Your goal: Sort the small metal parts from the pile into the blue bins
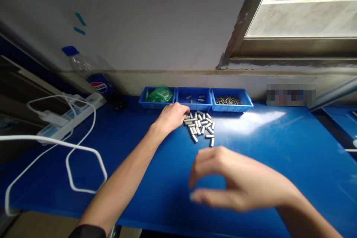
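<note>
Saw right hand (240, 178) nearest, raised over the blue bench (156, 193), thumb and fingertips well apart, blurred, with nothing visible between. Farther in, found the short, metal-looking pieces (195, 131) in a loose heap on the bench, just in front of the bins. Noted left hand (176, 114) at the heap's left edge, fingers bent down; could not tell whether closed on a piece.

Judged each piece stiff and hard, not fragile, light singly but dense for its size. Suspected slipperiness on the smooth faces and easy rolling or sliding against neighbours. Judged best held by thumb and forefinger across the long sides at mid-length, starting with strays at the near edge.

Counted two hands. Put the heap at roughly two dozen or more, overlapped too closely for an exact tally. Farther back, counted three blue bins side by side: middle bin (202, 107) with about four small pieces (200, 100); right bin (232, 108) with many thin pins or screws (228, 100), uncountable; left bin (147, 105) with one crumpled green bag (161, 94). Off left, counted one bottle (100, 84) by the wall.
</note>
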The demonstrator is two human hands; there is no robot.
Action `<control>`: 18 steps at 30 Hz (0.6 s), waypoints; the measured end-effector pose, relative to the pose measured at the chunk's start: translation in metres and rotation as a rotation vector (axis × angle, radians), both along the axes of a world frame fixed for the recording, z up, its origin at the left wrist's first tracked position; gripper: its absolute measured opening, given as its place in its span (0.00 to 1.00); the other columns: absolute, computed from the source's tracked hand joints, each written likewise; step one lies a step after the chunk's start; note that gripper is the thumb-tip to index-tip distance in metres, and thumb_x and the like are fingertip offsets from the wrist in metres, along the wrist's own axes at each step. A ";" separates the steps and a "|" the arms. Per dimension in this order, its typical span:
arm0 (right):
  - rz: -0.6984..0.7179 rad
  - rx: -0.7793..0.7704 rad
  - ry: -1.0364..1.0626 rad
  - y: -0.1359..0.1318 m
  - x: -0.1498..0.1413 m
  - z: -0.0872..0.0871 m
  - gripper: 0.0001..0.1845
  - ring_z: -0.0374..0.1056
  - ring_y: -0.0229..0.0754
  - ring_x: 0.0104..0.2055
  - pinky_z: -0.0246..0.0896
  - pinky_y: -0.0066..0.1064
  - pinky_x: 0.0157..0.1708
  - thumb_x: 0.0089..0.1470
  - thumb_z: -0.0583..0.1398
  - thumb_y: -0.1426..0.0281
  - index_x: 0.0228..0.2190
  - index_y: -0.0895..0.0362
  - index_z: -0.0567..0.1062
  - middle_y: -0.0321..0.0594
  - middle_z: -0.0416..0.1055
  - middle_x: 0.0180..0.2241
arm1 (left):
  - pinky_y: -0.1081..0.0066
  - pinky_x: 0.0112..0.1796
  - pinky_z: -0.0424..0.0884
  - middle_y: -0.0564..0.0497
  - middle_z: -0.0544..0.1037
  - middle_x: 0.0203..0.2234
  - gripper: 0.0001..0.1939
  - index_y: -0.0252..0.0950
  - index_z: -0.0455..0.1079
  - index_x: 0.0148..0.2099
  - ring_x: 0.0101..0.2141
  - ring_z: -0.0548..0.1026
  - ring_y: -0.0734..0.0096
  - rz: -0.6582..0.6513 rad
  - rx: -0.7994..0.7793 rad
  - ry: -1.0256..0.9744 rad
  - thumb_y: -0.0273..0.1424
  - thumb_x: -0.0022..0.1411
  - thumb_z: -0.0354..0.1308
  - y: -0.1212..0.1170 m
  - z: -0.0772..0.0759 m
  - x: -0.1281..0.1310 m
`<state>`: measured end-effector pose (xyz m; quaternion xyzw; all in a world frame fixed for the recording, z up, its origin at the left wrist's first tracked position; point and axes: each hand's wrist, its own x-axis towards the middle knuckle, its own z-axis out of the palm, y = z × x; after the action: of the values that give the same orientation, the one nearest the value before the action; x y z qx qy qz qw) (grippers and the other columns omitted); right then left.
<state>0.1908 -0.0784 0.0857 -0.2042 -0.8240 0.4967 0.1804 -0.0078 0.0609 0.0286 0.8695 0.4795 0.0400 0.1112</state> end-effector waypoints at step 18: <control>-0.726 -0.012 -0.197 0.121 0.020 -0.052 0.11 0.76 0.43 0.28 0.65 0.29 0.30 0.58 0.65 0.65 0.39 0.57 0.83 0.37 0.80 0.25 | 0.71 0.39 0.74 0.50 0.84 0.36 0.08 0.37 0.75 0.41 0.37 0.82 0.65 -0.075 0.148 -0.440 0.22 0.60 0.63 -0.002 0.011 0.002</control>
<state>0.2112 0.0423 0.0342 -0.5309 -0.7084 0.3831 0.2637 -0.0062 0.0593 0.0399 0.8628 0.4069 0.2597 0.1504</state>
